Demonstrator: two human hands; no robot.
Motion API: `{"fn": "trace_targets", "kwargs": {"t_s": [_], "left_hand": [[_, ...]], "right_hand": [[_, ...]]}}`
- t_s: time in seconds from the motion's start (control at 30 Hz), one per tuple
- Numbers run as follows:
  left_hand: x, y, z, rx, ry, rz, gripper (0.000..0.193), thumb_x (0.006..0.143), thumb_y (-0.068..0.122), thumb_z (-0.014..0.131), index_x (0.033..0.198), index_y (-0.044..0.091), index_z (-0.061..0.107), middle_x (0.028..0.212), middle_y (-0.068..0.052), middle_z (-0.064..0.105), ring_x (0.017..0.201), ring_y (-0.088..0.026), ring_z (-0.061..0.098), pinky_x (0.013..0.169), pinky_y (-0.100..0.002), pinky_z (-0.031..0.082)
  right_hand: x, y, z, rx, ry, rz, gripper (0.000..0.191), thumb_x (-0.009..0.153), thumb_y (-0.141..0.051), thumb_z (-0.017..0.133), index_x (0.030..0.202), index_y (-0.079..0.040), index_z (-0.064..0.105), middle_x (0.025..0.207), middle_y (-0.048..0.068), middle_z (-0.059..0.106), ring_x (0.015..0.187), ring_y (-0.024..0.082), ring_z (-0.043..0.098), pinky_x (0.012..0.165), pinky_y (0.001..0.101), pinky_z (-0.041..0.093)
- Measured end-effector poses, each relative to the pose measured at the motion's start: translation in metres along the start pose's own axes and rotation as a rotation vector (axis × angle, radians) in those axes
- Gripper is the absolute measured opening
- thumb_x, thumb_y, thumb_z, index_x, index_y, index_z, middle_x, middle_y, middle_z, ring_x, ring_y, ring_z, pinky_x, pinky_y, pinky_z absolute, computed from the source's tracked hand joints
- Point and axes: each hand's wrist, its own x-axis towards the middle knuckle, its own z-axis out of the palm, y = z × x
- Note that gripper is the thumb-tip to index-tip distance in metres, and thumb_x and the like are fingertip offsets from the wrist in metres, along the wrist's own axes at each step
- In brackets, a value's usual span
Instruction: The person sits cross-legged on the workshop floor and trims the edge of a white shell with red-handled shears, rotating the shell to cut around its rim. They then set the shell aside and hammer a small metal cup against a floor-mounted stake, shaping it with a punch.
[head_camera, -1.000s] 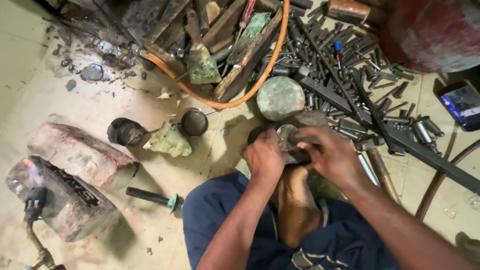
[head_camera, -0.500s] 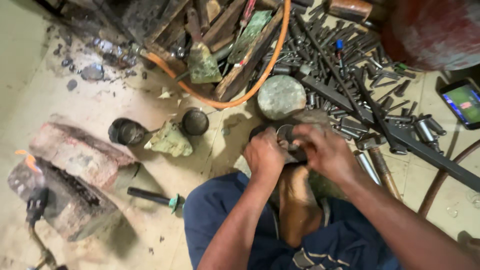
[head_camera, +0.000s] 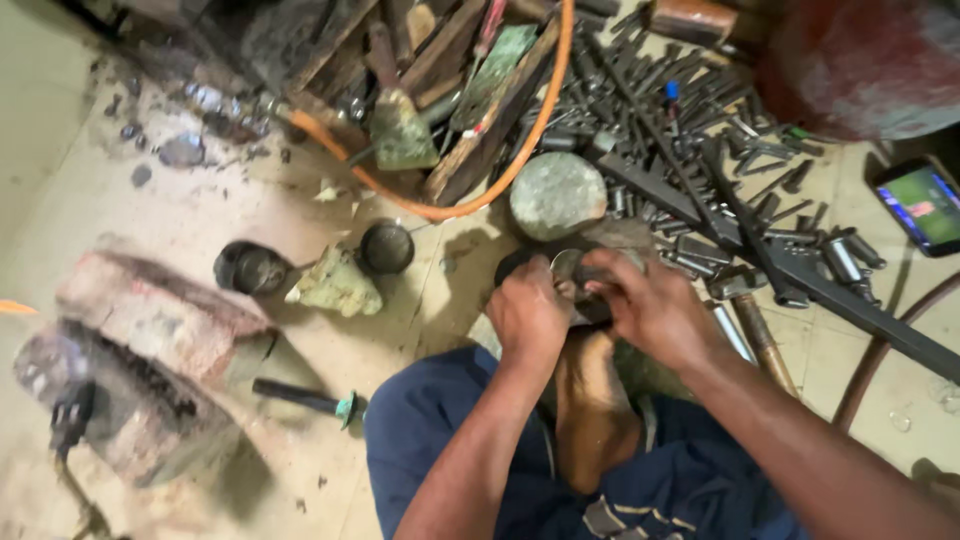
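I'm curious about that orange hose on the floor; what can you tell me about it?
The orange hose looks like smooth rubber or plastic. It curves in a loop from the left of the scrap pile, sweeps down across the dusty floor, then rises past wooden planks out of frame at the top. Neither hand touches it.

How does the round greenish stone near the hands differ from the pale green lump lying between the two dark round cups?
The round greenish stone is smooth and disc-like; the pale green lump is irregular and jagged. The stone is darker, mottled grey-green; the lump is lighter, almost yellowish. The stone lies beside the pile of metal rods, close above the left hand and right hand; the lump lies farther off on bare floor. Both rest on the floor, untouched.
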Motion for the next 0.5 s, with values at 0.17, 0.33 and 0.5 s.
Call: {"fn": "trace_targets", "kwargs": {"t_s": [0.17, 0.33, 0.5], "left_hand": [[-0.004, 0.005, 0.000, -0.020, 0.014, -0.039, 0.021, 0.074, 0.017, 0.077, 0.091, 0.008, 0.068, 0.083, -0.017, 0.072, 0.076, -0.043, 0.070, 0.066, -0.055, 0.054], [0.006, 0.007, -0.013, 0.065, -0.196, -0.081, 0.026, 0.073, 0.026, 0.080, 0.092, 0.010, 0.071, 0.083, -0.019, 0.073, 0.077, -0.042, 0.071, 0.070, -0.053, 0.057], [0.047, -0.006, -0.014, 0.076, -0.158, 0.246, 0.050, 0.064, 0.023, 0.079, 0.108, 0.002, 0.069, 0.101, -0.028, 0.069, 0.083, -0.049, 0.068, 0.063, -0.054, 0.056]], "right_hand": [[0.000, 0.001, 0.001, 0.011, 0.045, 0.078, 0.038, 0.089, -0.013, 0.079, 0.124, -0.013, 0.064, 0.105, 0.017, 0.072, 0.084, 0.037, 0.074, 0.066, 0.0422, 0.059], [-0.003, 0.002, -0.009, 0.095, 0.184, 0.090, 0.042, 0.086, -0.013, 0.081, 0.123, -0.010, 0.062, 0.117, 0.014, 0.075, 0.098, 0.030, 0.076, 0.075, 0.0366, 0.062], [-0.012, 0.002, -0.026, 0.192, 0.334, 0.257, 0.043, 0.091, -0.010, 0.082, 0.126, -0.005, 0.058, 0.119, 0.010, 0.075, 0.106, 0.016, 0.074, 0.088, 0.0294, 0.063]]}}
